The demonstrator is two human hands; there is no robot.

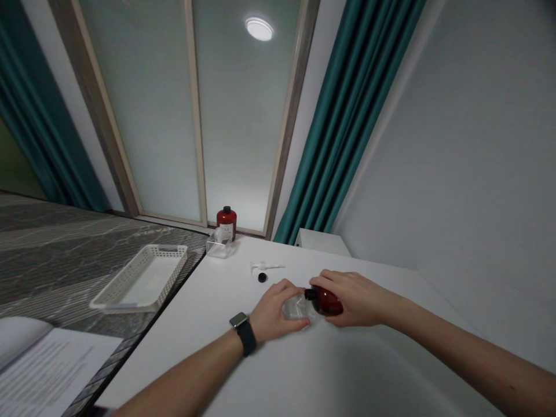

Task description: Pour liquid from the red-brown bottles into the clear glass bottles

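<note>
My right hand [354,295] is wrapped round a dark red bottle [326,301], which is tilted with its black neck pointing left. Its neck is over or against the top of a clear bottle [296,308]; I cannot tell whether liquid is running. Fingers of my left hand [273,310] curl round the clear bottle on the white table [243,370]. Beyond my left hand lie a white pump head [266,266] with its tube and a small black cap [262,277].
At the table's far left corner, a second red bottle [226,220] stands behind a clear container [218,246]. Left of the table are a white perforated basket [150,278] and an open book [56,365]. A white cabinet [324,240] stands past the far edge.
</note>
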